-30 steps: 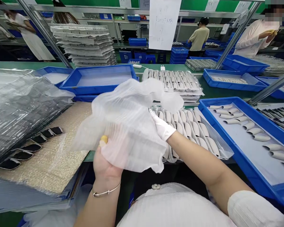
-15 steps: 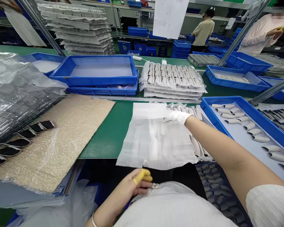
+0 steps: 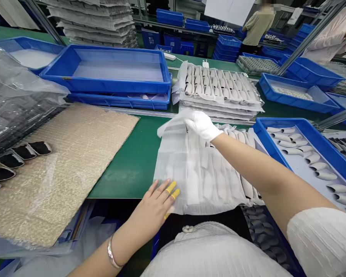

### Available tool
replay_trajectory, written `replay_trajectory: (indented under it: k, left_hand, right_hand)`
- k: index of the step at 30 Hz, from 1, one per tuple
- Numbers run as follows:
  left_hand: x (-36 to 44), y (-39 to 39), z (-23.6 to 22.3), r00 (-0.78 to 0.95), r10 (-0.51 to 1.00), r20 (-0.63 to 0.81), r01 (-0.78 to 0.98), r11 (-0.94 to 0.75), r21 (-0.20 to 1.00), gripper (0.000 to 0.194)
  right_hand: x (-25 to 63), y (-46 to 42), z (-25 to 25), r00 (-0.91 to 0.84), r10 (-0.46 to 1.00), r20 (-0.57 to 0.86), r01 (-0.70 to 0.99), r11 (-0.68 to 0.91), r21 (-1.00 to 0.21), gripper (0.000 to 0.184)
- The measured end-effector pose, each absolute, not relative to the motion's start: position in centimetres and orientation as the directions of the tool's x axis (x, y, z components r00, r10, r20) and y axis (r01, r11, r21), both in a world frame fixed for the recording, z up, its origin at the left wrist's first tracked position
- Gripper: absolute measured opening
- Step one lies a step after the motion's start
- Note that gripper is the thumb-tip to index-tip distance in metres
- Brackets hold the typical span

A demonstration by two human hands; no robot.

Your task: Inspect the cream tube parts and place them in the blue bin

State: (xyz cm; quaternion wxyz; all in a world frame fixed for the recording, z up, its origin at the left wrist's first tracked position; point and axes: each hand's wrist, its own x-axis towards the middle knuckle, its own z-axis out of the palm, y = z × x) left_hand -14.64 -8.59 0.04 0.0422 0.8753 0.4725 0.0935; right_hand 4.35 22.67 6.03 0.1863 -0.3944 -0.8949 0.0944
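Factory packing line, green bench (image 3: 127,161) with blue trays all round. Left hand (image 3: 157,202), fingers spread flat, yellow cots on two fingertips, pins the near-left corner of the white foam sheet (image 3: 190,169) at the bench's front edge, likely so it can't slide. Right hand (image 3: 202,125), white-gloved, pinches the sheet's far edge, slightly lifted. Sheet drapes over a blister tray of pale shells (image 3: 242,140), mostly hidden beneath. Bubble wrap (image 3: 75,154) lies left, dark parts (image 3: 23,152) at its edge, cut off. Blue tray (image 3: 305,161) right holds loose shells. Stacked filled trays (image 3: 219,92) behind.
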Motion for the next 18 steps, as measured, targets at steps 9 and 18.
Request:
replay_trajectory:
  k: [9, 18]
  left_hand:
    - [-14.2, -8.2, 1.1, 0.573, 0.816, 0.069, 0.797, -0.575, 0.186, 0.043]
    - [-14.3, -8.2, -0.1, 0.564, 0.818, 0.111, 0.803, -0.575, 0.159, 0.040]
  right_hand:
    - [3.7, 25.5, 4.9, -0.645, 0.670, 0.368, 0.357, 0.690, -0.630, 0.032]
    - [10.1, 23.5, 3.2, -0.943, 0.307, 0.132, 0.320, 0.942, 0.099, 0.050]
